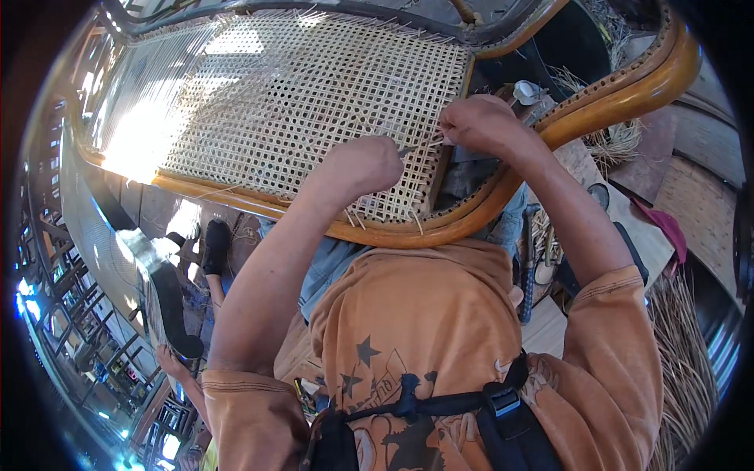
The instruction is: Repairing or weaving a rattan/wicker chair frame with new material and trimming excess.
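Observation:
A wooden furniture frame lies across my lap, filled with a woven cane panel of open mesh. My left hand is closed over the panel near its right end. From its fist a thin dark pointed tool sticks out toward the right; its handle is hidden in the fingers. At the panel's right edge my right hand pinches a pale cane strand beside the edge bar. Loose strand ends poke out along the near edge.
A curved wooden arm studded with small holes rises at the right. Bundled cane strips lie at the lower right, near a dark red cloth. Another caned frame stands at the left, with another person's hand by it.

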Motion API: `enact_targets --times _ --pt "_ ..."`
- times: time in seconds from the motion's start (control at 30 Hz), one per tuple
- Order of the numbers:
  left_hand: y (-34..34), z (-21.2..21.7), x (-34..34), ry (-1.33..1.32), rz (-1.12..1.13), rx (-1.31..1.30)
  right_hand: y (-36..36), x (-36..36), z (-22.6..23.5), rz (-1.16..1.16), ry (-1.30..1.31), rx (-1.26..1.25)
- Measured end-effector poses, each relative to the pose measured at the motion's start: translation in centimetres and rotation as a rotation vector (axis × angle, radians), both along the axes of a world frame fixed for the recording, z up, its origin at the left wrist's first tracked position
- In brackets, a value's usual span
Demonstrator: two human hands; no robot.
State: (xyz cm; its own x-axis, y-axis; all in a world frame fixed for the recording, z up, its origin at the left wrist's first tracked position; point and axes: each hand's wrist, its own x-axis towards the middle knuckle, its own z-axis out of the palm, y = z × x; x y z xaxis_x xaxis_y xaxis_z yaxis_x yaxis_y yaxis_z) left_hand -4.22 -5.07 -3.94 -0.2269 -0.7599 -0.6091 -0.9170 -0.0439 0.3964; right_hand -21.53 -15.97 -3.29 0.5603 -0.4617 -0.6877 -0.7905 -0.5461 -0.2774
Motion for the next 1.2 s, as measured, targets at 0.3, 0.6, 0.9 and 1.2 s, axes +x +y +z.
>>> enact_targets --times 0.3,0.6,0.9,1.2 --pt "-1.2 -2.2 1.0 0.237 -0.372 0.133 0.0 -0.1 -1.7 0.044 0.074 -0.115" --pt "-4.3 3.3 -2.5 -0.050 0.011 0.509 1.5 -0.6 -2.2 -0.024 -0.040 -0.064" --pt "-6.1 4.6 -4.9 -0.304 -0.331 0.188 2.4 -0.3 0.5 -0.214 -0.044 0.071" --pt "-4.6 0.8 -1.8 -0.173 -0.225 0.228 4.6 -1.2 -2.1 -0.136 -0.160 -0.135"
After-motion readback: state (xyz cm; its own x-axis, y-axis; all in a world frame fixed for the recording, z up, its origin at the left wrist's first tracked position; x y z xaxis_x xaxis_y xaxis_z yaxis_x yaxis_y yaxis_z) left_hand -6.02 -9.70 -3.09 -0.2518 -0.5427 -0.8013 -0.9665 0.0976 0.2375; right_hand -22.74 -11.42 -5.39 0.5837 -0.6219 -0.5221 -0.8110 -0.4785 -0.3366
